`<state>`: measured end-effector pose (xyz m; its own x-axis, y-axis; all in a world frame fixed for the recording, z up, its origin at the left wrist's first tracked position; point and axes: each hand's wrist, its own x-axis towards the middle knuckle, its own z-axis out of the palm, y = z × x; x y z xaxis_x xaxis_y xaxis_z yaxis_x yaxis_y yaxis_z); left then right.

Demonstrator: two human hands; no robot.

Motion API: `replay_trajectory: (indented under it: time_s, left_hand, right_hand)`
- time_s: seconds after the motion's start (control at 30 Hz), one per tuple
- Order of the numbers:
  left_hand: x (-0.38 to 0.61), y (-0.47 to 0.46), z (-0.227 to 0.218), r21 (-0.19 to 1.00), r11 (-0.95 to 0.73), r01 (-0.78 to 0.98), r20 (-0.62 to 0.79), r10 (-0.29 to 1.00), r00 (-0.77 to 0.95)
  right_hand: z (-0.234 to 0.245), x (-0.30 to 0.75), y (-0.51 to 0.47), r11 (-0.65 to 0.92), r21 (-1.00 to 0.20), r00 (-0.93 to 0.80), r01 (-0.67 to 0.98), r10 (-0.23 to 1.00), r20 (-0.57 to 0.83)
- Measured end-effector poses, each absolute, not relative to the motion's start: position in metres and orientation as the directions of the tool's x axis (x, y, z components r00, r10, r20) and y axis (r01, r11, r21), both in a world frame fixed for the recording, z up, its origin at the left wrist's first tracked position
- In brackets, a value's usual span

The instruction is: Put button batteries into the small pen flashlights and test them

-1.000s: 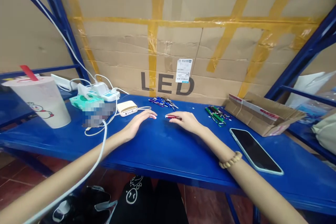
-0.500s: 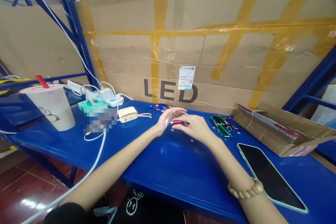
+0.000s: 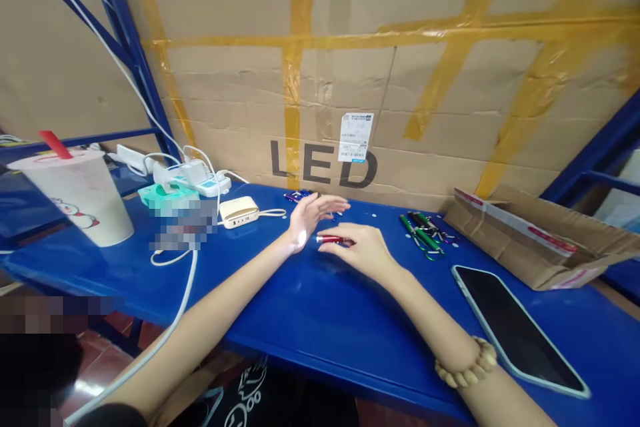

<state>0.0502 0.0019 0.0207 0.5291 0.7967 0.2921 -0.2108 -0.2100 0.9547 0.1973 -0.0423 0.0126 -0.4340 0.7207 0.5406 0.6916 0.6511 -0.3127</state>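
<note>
Fingers of the right hand (image 3: pixel 369 248) pinch a red penlight (image 3: pixel 332 239) over the table (image 3: pixel 300 310), its tip turned left, apparently to throw the bright spot (image 3: pixel 301 237) onto the left hand (image 3: pixel 309 219), whose empty fingers extend loosely rightward.

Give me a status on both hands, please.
Right hand holding red flashlight. Left hand open, bright spot near wrist. Nothing seen between flashlight and left hand.
</note>
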Motion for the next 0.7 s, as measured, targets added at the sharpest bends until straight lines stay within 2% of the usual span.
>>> replay_trajectory:
  time_s: [0.13,0.37,0.53,0.7]
  left_hand:
    - [0.054,0.004,0.013,0.961,-0.115,-0.252,0.246,0.771,0.588]
    - [0.056,0.011,0.015,0.946,-0.038,-0.322,0.246,0.729,0.638]
    - [0.058,0.019,0.007,0.921,0.007,-0.39,0.242,0.774,0.585]
    - [0.059,0.024,0.002,0.9,0.024,-0.434,0.255,0.78,0.572]
  right_hand:
    - [0.006,0.202,-0.037,0.646,-0.281,-0.452,0.71,0.723,0.522]
    - [-0.001,0.214,-0.018,0.546,-0.29,-0.334,0.786,0.77,0.543]
    - [-0.003,0.21,-0.009,0.486,-0.31,-0.266,0.817,0.795,0.545]
    - [-0.005,0.201,-0.009,0.502,-0.34,-0.281,0.795,0.802,0.528]
